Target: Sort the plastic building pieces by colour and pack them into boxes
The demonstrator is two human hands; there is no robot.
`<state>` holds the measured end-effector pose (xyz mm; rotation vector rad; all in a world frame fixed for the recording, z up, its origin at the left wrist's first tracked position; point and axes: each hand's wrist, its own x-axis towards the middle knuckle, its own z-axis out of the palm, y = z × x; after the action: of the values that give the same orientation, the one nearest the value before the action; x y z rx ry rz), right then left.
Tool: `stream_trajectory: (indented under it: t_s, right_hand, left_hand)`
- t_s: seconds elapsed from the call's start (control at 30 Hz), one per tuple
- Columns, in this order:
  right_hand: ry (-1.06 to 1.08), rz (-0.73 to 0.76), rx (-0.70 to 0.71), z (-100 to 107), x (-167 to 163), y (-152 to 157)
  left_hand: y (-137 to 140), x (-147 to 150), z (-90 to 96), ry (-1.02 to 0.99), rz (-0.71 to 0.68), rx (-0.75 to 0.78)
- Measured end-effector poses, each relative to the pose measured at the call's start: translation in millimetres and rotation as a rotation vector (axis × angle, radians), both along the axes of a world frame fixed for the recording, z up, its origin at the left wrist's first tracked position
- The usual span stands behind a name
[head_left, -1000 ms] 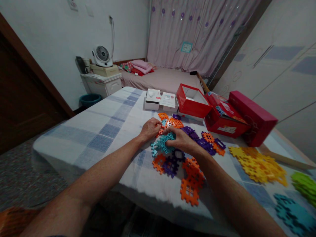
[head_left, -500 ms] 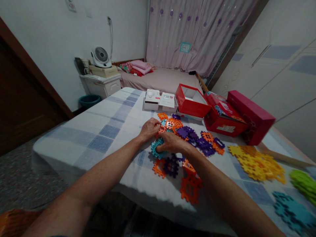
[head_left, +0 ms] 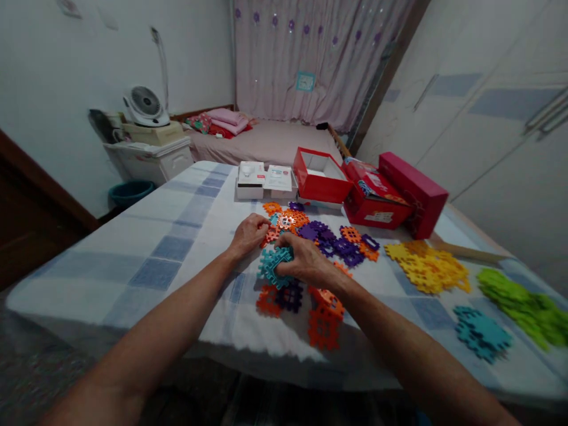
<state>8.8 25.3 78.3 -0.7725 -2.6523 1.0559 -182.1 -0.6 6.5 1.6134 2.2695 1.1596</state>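
My right hand [head_left: 304, 260] grips teal interlocking plastic pieces [head_left: 270, 267] between its thumb and fingers, close to the front of the mixed pile. Just left of the pile, my left hand [head_left: 249, 234] has its fingers curled in at the orange pieces [head_left: 286, 220]; what they hold, if anything, is hidden. Purple pieces [head_left: 317, 232] lie beyond and to the right of my right hand. Closer to me, below the teal pieces, are a dark purple piece [head_left: 290, 296] and more orange gear-edged pieces [head_left: 323, 328].
Yellow pieces [head_left: 428, 266], green pieces [head_left: 523, 305] and a separate teal stack [head_left: 481, 334] lie on the right of the checked tablecloth [head_left: 160, 263]. Along the back stand a white box [head_left: 251, 188], an open red box [head_left: 326, 184] and further red boxes [head_left: 419, 198].
The view has swung right, so the room appears shifted left. My right hand has lifted and turned the teal pieces, which now show more of their face. My left hand stays by the orange pieces.
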Motion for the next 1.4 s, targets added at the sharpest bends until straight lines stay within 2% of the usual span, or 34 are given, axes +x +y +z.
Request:
stream_trajectory:
  t_s: [0.1, 0.2, 0.27, 0.4, 0.47, 0.53, 0.67, 0.87, 1.0, 1.2, 1.4]
  right_hand:
    - [0.152, -0.124, -0.084, 6, 37, 4]
    - [0.233, -0.328, -0.080, 7, 91, 12]
    - [0.219, -0.508, -0.015, 4, 134, 17]
    - [0.091, -0.828, 0.219, -8, 216, 21]
    - [0.018, -0.918, 0.308, -14, 245, 21]
    - [-0.047, -0.938, 0.350, -20, 263, 19]
    - [-0.149, -0.894, 0.417, -29, 272, 20]
    - [-0.249, -0.878, 0.622, -45, 273, 28]
    - [-0.316, -0.872, 0.659, -52, 275, 29]
    - [-0.235, -0.838, 0.661, -58, 277, 30]
    - [-0.218, -0.734, 0.776, -66, 277, 29]
  left_hand:
    - [-1, -2, -0.9, 0.024, -0.016, -0.004]
    - [0, -6, -1.9, 0.025, -0.026, -0.024]
    - [0, -9, -2.6, 0.025, -0.039, -0.039]
    - [0, -12, -4.1, 0.029, -0.032, -0.072]
    - [0, -12, -4.1, 0.033, -0.021, -0.072]
    - [-1, -12, -3.2, 0.034, -0.022, -0.071]
    - [-2, -12, -0.4, 0.017, -0.040, -0.096]
    - [-2, -13, -0.6, -0.006, -0.061, -0.117]
    - [-3, -14, -0.6, -0.008, -0.060, -0.112]
    - [-2, -14, 0.0, 0.025, -0.067, -0.119]
    - [0, -17, -3.6, 0.056, -0.063, -0.104]
